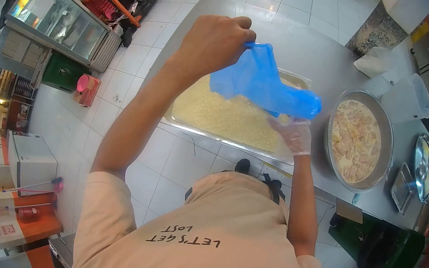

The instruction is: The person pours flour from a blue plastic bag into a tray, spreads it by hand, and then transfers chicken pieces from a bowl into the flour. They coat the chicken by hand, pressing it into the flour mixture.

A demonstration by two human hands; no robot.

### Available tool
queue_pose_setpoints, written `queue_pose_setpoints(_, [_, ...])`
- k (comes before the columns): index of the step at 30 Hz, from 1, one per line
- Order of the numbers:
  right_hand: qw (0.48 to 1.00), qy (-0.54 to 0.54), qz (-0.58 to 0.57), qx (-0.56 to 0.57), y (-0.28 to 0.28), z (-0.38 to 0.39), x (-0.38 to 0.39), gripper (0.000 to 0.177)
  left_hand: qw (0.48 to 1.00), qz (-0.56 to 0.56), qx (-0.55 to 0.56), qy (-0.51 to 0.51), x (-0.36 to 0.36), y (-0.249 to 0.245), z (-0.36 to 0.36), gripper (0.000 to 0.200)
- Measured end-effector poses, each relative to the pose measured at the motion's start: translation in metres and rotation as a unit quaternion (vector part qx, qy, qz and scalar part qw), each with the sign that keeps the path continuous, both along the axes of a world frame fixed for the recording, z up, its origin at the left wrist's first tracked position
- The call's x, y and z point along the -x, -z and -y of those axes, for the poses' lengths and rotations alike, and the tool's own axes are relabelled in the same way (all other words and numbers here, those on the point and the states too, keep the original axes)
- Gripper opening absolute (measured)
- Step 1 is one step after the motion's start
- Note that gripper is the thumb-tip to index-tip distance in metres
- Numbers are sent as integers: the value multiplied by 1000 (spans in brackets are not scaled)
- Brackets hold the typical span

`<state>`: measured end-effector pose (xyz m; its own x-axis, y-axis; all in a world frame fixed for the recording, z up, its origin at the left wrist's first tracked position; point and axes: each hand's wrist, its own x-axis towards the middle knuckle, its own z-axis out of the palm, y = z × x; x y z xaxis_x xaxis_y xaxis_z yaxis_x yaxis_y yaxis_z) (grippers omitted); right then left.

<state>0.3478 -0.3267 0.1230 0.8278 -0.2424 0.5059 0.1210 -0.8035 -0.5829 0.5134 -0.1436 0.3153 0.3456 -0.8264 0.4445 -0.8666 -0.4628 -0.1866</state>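
My left hand (216, 43), bare, is raised over the metal table with its fingers closed on one end of a thin blue plastic bag (258, 82). The bag stretches rightward and down toward my right hand (298, 137), which wears a clear plastic glove. The fingers of that hand are partly hidden by the bag's bunched end and seem to grip it from below. Under both hands lies a wide metal tray (209, 133) of pale yellow crumbs (228, 116). To the right, a large round metal basin (329, 143) holds raw chicken pieces (356, 141) in milky liquid.
On the steel table (205, 10) are a translucent plastic container (408, 96), a round metal lid (424, 168) and a small metal tray (402, 188). A green bin (402, 253) stands below at right. A glass display case (60, 16) is at far left on the tiled floor.
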Motion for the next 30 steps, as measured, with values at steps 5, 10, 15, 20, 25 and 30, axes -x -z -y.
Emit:
queue_pose_setpoints(5, [964,-20,17,-266,-19,-18,-26,49,999,-33,4,11,15,-4,3,24])
queue_pose_setpoints(10, [952,20,11,-305,2,-1,-33,36,911,-247,290,160,0,-1,-55,92])
queue_pose_setpoints(15, [877,-1,27,-481,-4,5,-28,32,881,-403,247,-32,-23,171,-81,69])
queue_pose_setpoints(20, [782,-17,42,-621,22,15,-27,28,865,-429,256,-55,-12,199,-74,63])
queue_pose_setpoints(25, [782,78,11,-618,-32,-6,-29,28,829,-435,346,59,37,193,-50,76])
queue_pose_setpoints(30, [755,105,22,-647,-28,-7,-24,24,898,-264,343,-72,59,242,-29,55])
